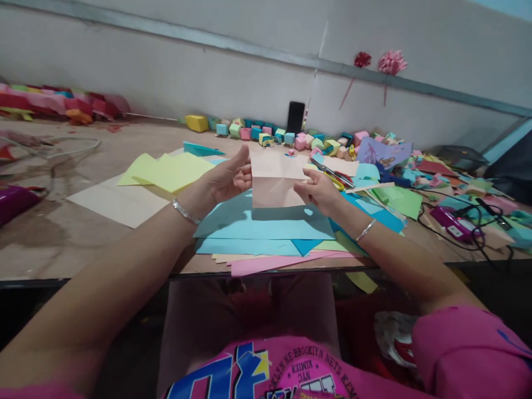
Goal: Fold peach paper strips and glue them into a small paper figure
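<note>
A pale pink sheet of paper (276,191) with a crease across its middle is raised above a stack of light blue paper (266,221). My right hand (322,191) pinches the pink sheet at its right edge, thumb and finger together. At the left edge is my left hand (230,177), its thumb raised apart from the loosely bent fingers. Its fingertips come close to the sheet; whether they touch it is unclear. Scissors (326,169) lie just behind my right hand.
Yellow sheets (166,170) and a cream sheet (118,199) lie to the left. Small folded paper boxes (255,133) line the back, beside a leaning black phone (295,116). At right are paper scraps (440,180), a purple power strip (455,224) and black cables (424,213).
</note>
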The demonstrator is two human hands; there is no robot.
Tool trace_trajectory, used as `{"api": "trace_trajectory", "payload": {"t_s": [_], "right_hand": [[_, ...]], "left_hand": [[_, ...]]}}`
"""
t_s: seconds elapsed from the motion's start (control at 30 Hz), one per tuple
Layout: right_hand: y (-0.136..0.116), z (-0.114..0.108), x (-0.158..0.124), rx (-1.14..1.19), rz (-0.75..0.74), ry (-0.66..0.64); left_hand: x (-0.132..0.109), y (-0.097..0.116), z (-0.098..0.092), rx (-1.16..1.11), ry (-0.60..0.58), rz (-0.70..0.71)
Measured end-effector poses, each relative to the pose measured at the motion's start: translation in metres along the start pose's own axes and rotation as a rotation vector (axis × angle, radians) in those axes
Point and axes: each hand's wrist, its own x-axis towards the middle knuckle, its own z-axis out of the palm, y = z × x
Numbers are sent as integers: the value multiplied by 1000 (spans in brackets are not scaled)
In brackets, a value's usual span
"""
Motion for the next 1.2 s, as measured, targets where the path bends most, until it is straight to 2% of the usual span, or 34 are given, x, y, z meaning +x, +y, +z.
{"api": "trace_trajectory", "payload": {"t_s": [0.1, 0.2, 0.37, 0.43, 0.53, 0.7, 0.8, 0.93, 1.07, 1.2], "right_hand": [[5, 4, 0, -51, -27, 52], [6, 7, -2, -75, -45, 48], [5, 2, -3, -144, -241, -164], [6, -1, -3, -250, -349, -192], [8, -2, -5, -533, -507, -130], [6, -2, -9, -1216, -721, -105], [5, -1, -11, -1411, -878, -83], [3, 0, -12, -1437, -1098, -24], [1, 2, -12, -1347, -1220, -230], [5, 3, -9, -1184, -1164, -426]], "left_hand": [[3, -11, 1, 57, 3, -94], [6, -24, -1, 124, 39, -153], [7, -23, -5, 129, 103, -177], [5, -19, -5, 115, 117, -169], [4, -16, -5, 104, 149, -173], [2, -16, -3, 129, 180, -206], [1, -14, 0, 158, 170, -193], [-1, -12, 2, 236, 137, -159], [-2, -17, 2, 430, 143, -179], [1, -20, 2, 769, 200, -120]]}}
